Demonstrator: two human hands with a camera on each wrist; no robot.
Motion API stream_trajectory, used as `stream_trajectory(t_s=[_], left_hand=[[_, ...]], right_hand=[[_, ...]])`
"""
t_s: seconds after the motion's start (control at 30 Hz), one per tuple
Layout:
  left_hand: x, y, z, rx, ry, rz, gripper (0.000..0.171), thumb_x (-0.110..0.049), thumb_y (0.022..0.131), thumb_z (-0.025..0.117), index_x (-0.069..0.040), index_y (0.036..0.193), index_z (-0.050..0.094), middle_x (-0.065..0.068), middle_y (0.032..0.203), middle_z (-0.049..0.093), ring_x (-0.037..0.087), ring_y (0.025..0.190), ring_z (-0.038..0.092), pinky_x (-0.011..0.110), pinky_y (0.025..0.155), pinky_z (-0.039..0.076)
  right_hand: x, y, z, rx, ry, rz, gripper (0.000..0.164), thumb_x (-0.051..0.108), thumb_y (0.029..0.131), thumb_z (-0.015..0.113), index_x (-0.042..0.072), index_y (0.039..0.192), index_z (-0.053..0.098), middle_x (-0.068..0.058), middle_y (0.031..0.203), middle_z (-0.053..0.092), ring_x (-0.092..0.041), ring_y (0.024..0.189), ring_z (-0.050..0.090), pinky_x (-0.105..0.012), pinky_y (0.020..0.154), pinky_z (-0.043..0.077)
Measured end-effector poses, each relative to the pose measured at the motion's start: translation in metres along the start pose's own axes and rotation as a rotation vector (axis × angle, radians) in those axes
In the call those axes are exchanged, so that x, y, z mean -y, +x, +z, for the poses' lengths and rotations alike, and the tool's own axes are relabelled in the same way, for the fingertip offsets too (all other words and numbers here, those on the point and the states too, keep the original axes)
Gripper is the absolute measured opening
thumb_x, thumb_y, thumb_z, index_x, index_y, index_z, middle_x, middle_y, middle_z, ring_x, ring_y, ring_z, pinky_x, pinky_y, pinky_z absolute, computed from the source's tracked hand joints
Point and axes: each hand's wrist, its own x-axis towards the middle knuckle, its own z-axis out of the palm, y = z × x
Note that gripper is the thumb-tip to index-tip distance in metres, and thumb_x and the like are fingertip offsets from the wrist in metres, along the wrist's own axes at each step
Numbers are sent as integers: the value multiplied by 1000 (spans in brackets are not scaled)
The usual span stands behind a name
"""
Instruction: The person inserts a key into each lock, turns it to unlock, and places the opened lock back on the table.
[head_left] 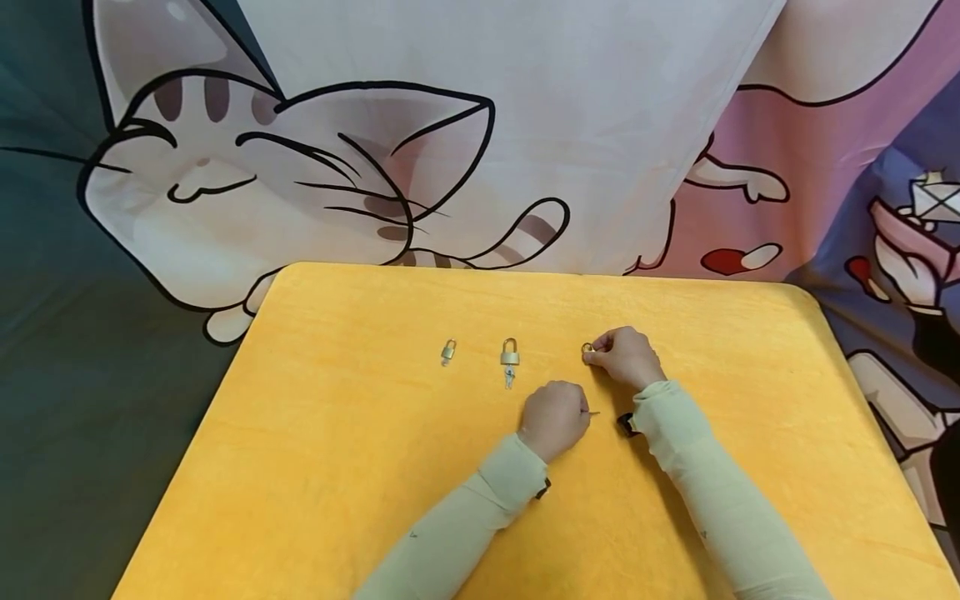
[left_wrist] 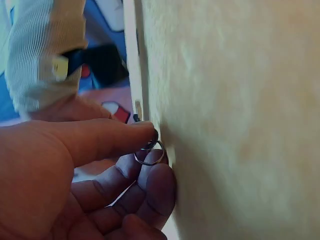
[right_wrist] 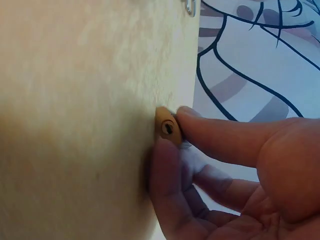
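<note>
A key [head_left: 594, 413] is pinched between the thumb and fingers of the left hand [head_left: 557, 421], its ring [left_wrist: 149, 164] seen at the thumb tip. By the thumb and forefinger of the right hand [head_left: 628, 357], a lock [right_wrist: 163, 120] is gripped, its keyhole left uncovered; key and lock are held apart. To their left, a large lock [head_left: 510, 359] and a small lock [head_left: 447, 353] are laid on the table [head_left: 337, 483], keys [head_left: 509, 377] just below the large one. Beyond the table edge, a cat-printed cloth [head_left: 600, 125] is hung.

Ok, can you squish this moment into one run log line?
left hand: holds key ring | right hand: pinches brass padlock, keyhole empty | yellow table: small padlock, larger padlock
</note>
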Motion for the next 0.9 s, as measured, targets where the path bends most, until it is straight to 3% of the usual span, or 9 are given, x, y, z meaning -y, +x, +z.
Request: stream_trajectory(t_s=[0.2, 0.43, 0.63, 0.9], left_hand=[[24, 2, -7, -30, -287, -81, 12, -17, 90, 74, -16, 78, 74, -9, 69, 67, 1, 56, 55, 18, 54, 46], [46, 5, -16, -90, -630, -206, 10, -17, 90, 74, -11, 82, 76, -7, 67, 68, 5, 58, 61, 23, 57, 50], [55, 3, -23, -139, -794, -280, 8, -14, 90, 75, -7, 87, 78, -5, 66, 70, 14, 61, 70, 25, 56, 51], [57, -3, -27, -188, -877, -309, 10, -14, 89, 77, -4, 90, 77, -1, 72, 72, 22, 66, 73, 25, 57, 52]], right_hand=[[-2, -2, 2, 16, 62, 14, 27, 33, 92, 74, 8, 101, 72, -3, 91, 70, -22, 82, 59, -51, 89, 38], [2, -5, 8, 91, 443, -6, 34, 22, 94, 73, -5, 115, 68, -11, 96, 75, -21, 84, 72, -30, 79, 54], [11, -11, 13, 120, 674, -16, 36, 11, 95, 70, -12, 122, 62, -16, 107, 73, -22, 88, 73, -33, 81, 58], [18, -20, 22, 146, 817, -53, 42, 8, 96, 67, -15, 130, 56, -17, 112, 70, -23, 96, 72, -33, 86, 57]])
